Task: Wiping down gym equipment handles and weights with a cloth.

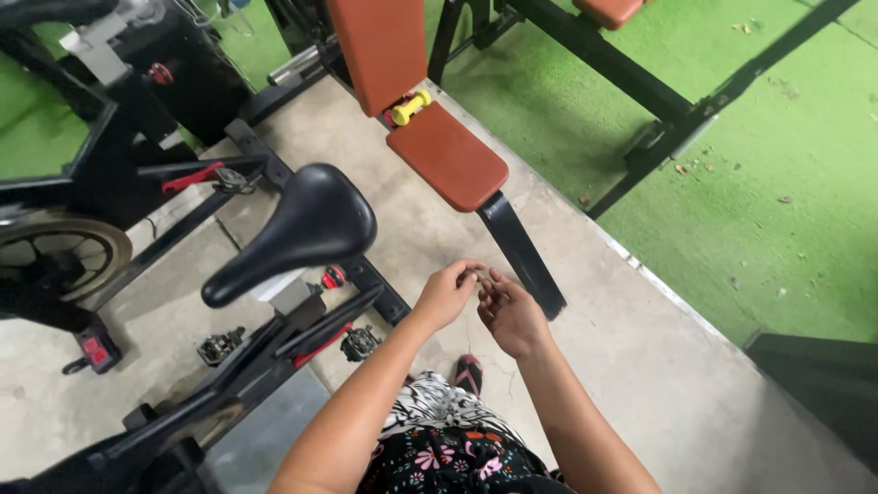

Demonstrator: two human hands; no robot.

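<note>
While the left hand [446, 295] and right hand [508, 316] meet fingertip to fingertip, what they pinch is unclear; anything tiny could drop onto the concrete floor [631, 366].

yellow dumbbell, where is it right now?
Head view, top centre: the yellow dumbbell lies in the crease of the orange bench, beyond the black bike saddle.

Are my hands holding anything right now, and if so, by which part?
It cannot be told. The left hand and right hand meet fingertip to fingertip in front of the bench; anything pinched there is too small to see.
</note>
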